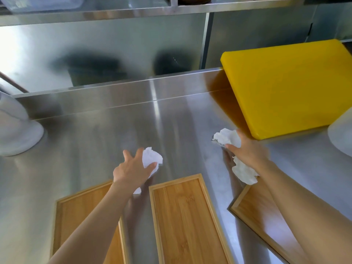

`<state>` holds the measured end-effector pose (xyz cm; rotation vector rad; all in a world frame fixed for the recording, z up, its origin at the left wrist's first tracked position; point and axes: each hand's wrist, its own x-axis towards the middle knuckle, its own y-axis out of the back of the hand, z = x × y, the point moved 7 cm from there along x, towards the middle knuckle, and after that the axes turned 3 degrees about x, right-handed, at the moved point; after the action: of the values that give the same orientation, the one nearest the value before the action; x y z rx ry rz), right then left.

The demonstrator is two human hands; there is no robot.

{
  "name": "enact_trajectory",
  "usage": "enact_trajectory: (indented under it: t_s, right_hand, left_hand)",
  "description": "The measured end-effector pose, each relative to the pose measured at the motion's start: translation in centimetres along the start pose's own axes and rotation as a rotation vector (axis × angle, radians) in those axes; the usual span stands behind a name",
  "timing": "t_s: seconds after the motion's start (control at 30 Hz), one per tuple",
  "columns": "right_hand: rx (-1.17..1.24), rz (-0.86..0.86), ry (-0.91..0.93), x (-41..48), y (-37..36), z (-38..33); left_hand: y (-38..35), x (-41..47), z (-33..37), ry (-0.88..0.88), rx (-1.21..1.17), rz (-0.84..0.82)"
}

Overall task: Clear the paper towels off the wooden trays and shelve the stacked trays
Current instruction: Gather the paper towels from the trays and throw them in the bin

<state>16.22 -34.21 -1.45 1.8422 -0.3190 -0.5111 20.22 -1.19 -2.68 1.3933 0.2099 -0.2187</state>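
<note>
Three shallow wooden trays lie side by side on the steel counter near me: a left tray (80, 216), a middle tray (186, 220) and a right tray (255, 208) turned at an angle. My arms cover part of the left and right trays. My left hand (133, 168) grips a crumpled white paper towel (151, 159) above the counter, just beyond the left and middle trays. My right hand (247, 149) holds another crumpled paper towel (228, 138), with a loose end hanging (244, 172) over the right tray's far corner.
A thick yellow cutting board (289, 86) leans at the back right. A white rounded object (17, 128) stands at the left edge, another white object (341, 134) at the right. A steel shelf (133, 10) with containers runs overhead.
</note>
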Motion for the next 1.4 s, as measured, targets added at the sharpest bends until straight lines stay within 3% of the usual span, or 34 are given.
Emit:
enact_trajectory:
  t_s: [0.13,0.37,0.63,1.03,1.4]
  right_hand:
    - [-0.033,0.007,0.014,0.1,-0.8,0.3]
    - [-0.069,0.070,0.064,-0.6,-0.6,0.2]
    - [0.130,0.145,0.097,-2.7,2.2,-1.1]
    - [0.242,0.291,0.235,-11.7,8.5,-1.9]
    - [0.361,0.363,-0.023,-23.5,9.1,9.8]
  left_hand:
    - [-0.2,-0.3,0.5,-0.034,0.084,0.076]
    - [-0.5,-0.6,0.3,-0.046,-0.023,0.131]
    - [3.0,-3.0,-0.2,-0.027,-0.175,0.238]
    - [6.5,-11.2,2.0,-0.083,-0.338,0.373]
    - [2.5,-19.7,8.5,-0.336,-0.367,0.222]
